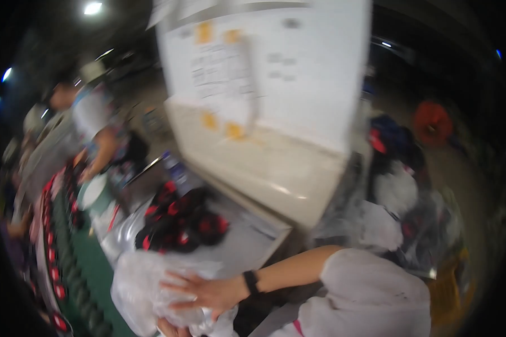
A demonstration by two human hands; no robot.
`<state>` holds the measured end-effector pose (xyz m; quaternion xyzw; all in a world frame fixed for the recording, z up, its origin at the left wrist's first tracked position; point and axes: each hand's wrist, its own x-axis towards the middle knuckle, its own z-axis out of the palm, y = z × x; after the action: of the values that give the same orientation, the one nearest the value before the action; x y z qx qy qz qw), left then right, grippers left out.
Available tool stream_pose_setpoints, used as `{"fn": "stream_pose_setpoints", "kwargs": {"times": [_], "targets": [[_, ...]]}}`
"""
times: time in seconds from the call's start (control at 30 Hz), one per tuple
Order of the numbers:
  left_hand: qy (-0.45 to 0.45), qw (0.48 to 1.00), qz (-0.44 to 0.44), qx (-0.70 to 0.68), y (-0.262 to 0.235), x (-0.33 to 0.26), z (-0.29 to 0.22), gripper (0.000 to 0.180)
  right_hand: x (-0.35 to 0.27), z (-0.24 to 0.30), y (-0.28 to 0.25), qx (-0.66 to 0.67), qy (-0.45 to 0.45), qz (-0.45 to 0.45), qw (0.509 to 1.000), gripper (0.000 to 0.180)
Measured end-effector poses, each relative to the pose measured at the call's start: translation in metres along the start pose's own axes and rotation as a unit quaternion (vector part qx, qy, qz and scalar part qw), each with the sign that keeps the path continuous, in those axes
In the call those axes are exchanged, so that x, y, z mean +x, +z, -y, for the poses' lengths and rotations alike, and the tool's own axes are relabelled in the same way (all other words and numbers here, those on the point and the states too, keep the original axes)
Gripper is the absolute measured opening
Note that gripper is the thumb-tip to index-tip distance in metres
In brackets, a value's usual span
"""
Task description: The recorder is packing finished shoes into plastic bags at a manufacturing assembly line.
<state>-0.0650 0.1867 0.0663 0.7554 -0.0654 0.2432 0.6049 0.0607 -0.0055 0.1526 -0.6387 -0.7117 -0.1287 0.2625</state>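
A bulging, translucent white plastic bag (138, 289) is in front of me at the lower middle. My right hand (205, 293), with a dark band on its wrist, lies across the bag with its fingers spread. At the lower edge, only part of my left hand (173, 329) shows, its fingers bent against the underside of the bag. What the bag contains cannot be made out. Just beyond it, a heap of round black-and-red pieces (180, 222) sits on a pale table (244, 238). The picture is blurred by motion.
To the left, a green conveyor belt (87, 255) carries rows of black and red pieces. A person (98, 121) works beside it, near a pale green bucket (94, 194). Ahead stands a white board (298, 84) with taped paper. Clear plastic bags (396, 191) lie at right.
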Motion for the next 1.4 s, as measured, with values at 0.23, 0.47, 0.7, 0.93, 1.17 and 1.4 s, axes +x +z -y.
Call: {"fn": "stream_pose_setpoints", "kwargs": {"times": [0.23,0.47,0.7,0.93,1.17,1.4], "targets": [[-0.32,0.915,0.132,-0.206,0.075,0.025,-0.088,0.039,-0.083,0.017,-0.054,0.036,0.159,-0.085,0.983,0.052],[0.06,0.933,0.353,0.04,0.246,0.052,-0.201,0.031,-0.28,0.087,-0.155,0.152,0.362,-0.269,0.879,0.025],[0.115,0.846,0.521,-0.001,0.429,0.019,-0.218,0.055,-0.432,0.188,-0.243,-0.065,0.448,-0.625,0.636,0.024],[0.272,0.745,0.609,0.016,0.614,-0.034,-0.221,0.065,-0.65,0.182,-0.274,-0.375,0.769,0.09,0.511,0.033],[0.376,0.732,0.564,0.07,0.74,-0.067,-0.138,0.077,-0.65,0.144,-0.255,-0.141,0.858,0.137,0.474,0.051],[0.354,0.675,0.557,0.33,0.796,-0.044,-0.143,0.058,-0.62,0.278,-0.349,-0.227,0.723,-0.044,0.651,0.048]]}}
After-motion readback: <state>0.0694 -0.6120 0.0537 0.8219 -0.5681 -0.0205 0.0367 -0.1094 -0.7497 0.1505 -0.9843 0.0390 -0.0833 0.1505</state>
